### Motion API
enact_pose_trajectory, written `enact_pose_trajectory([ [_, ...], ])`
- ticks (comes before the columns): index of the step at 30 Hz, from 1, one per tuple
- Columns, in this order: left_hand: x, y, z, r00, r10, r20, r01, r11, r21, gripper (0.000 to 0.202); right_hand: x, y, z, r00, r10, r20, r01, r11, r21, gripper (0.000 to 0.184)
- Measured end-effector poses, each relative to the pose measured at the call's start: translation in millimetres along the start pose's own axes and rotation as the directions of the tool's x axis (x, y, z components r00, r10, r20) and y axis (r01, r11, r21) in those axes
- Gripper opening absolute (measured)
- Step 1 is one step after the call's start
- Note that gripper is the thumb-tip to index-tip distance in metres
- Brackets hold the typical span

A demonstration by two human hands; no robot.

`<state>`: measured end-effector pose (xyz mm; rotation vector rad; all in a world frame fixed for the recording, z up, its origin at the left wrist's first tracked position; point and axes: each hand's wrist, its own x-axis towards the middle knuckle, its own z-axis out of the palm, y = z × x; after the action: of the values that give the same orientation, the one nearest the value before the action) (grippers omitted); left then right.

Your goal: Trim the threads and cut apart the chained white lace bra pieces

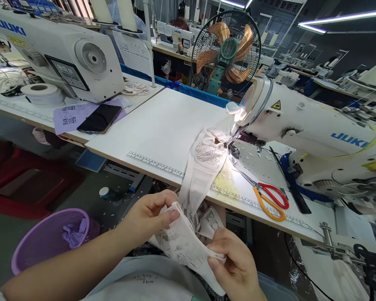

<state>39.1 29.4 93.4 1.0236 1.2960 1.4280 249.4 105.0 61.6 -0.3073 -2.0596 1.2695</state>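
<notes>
Your left hand (pixel 156 215) and right hand (pixel 233 264) each pinch an edge of a white lace bra (pixel 196 184); the edge between them slants from between 10 and 11 o'clock to between 4 and 5. Beyond them, its long axis runs toward 1 o'clock over the sewing table (pixel 163 125), the lace cup (pixel 208 152) pointing to the lit JUKI sewing machine (pixel 303 113). Scissors (pixel 258 185) lie at 1 o'clock from your right hand.

Open tabletop (pixel 156 125) left, scissors (pixel 258 185), sewing machine (pixel 316 129) blocking right
</notes>
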Motion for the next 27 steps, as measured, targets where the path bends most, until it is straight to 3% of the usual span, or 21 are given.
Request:
enact_pose_trajectory([
  [5, -1, -3, 6.1, 0.99, -0.075, -0.117, 0.06, 0.989, -0.132, 0.011, 2, -1, 2, 0.999, -0.027, -0.038, 0.025, 0.999, -0.045, 0.012],
  [11, 0, 3, 11.6, 0.973, 0.078, -0.215, -0.091, 0.995, -0.049, 0.012, -1, 5, 17, 0.991, -0.009, -0.131, 0.001, 0.998, -0.065, 0.012],
  [14, 3, 8, 13.4, 0.958, 0.242, -0.153, -0.215, 0.961, 0.172, 0.012, -6, 11, 25, 0.989, 0.067, -0.132, -0.073, 0.997, -0.04, 0.007],
  [16, 4, 10, 14.7, 0.957, 0.279, -0.079, -0.242, 0.918, 0.314, 0.013, -9, 14, 26, 0.987, 0.11, -0.115, -0.116, 0.992, -0.047, 0.008],
  [21, 8, 8, 19.1, 0.981, 0.181, 0.07, -0.192, 0.84, 0.508, 0.02, -16, 18, 17, 0.981, 0.194, -0.03, -0.196, 0.975, -0.106, 0.01],
  [27, 11, 0, 27.2, 0.982, 0.177, 0.07, -0.189, 0.852, 0.489, 0.007, -11, 13, -3, 0.96, 0.264, 0.094, -0.244, 0.952, -0.183, 0.009],
])
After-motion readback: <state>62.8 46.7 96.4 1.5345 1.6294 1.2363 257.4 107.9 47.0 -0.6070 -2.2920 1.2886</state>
